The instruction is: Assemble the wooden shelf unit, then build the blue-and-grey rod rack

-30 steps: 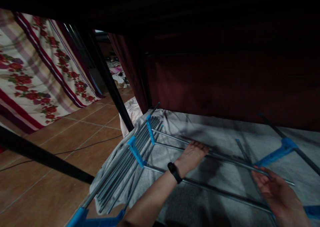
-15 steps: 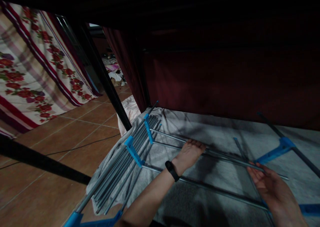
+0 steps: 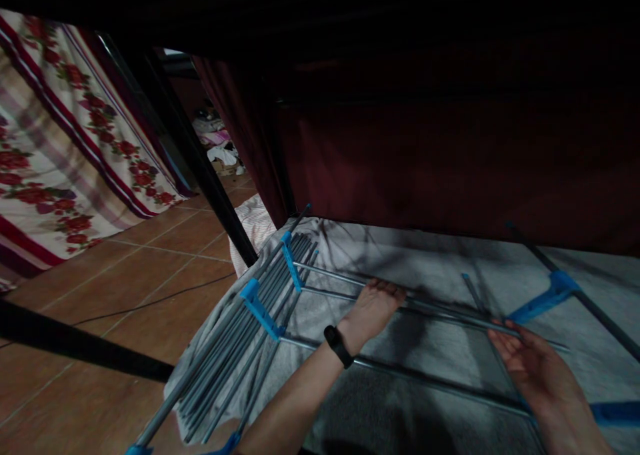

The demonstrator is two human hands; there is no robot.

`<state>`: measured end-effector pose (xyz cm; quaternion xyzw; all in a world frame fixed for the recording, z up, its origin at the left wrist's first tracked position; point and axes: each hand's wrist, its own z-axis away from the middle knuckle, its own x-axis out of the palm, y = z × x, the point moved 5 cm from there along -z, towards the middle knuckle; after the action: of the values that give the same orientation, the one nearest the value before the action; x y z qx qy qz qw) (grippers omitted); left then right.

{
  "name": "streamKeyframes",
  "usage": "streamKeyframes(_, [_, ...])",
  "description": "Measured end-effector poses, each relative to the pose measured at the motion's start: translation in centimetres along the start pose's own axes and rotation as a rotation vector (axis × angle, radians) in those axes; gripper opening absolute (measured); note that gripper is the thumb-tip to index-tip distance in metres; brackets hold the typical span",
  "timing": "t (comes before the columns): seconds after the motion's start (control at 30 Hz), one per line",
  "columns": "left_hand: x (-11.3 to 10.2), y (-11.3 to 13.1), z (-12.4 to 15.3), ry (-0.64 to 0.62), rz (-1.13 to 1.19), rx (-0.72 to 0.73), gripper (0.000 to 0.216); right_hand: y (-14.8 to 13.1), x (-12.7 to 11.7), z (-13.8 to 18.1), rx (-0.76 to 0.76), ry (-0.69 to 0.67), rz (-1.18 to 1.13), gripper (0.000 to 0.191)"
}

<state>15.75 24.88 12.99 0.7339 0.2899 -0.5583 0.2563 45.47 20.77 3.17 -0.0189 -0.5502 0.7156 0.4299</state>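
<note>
A frame of grey metal rods (image 3: 430,308) joined by blue plastic connectors (image 3: 257,307) lies on a grey cloth (image 3: 430,348) on the floor. My left hand (image 3: 373,306), with a black band on the wrist, is curled over one of the long rods near its left end. My right hand (image 3: 525,361) grips the same rod farther right, close to a blue connector (image 3: 543,296). A bundle of loose grey rods (image 3: 240,348) lies at the cloth's left edge.
Brown floor tiles (image 3: 125,295) spread to the left, crossed by a thin cable. A dark red cloth wall (image 3: 450,161) stands behind the frame, with black poles (image 3: 200,168) beside it. A flowered cloth (image 3: 65,148) hangs at the far left.
The view has drifted slightly right and down, so everything sits a little left and higher in the picture. Both hands stay on the rod in the same places.
</note>
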Motion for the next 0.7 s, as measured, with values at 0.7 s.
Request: streamKeyframes(0.7, [1.1,-1.7,-2.2,0.043,0.024,-0.042,0.039,-0.4,4.0,0.1,-0.088,-0.149,-0.182,0.004])
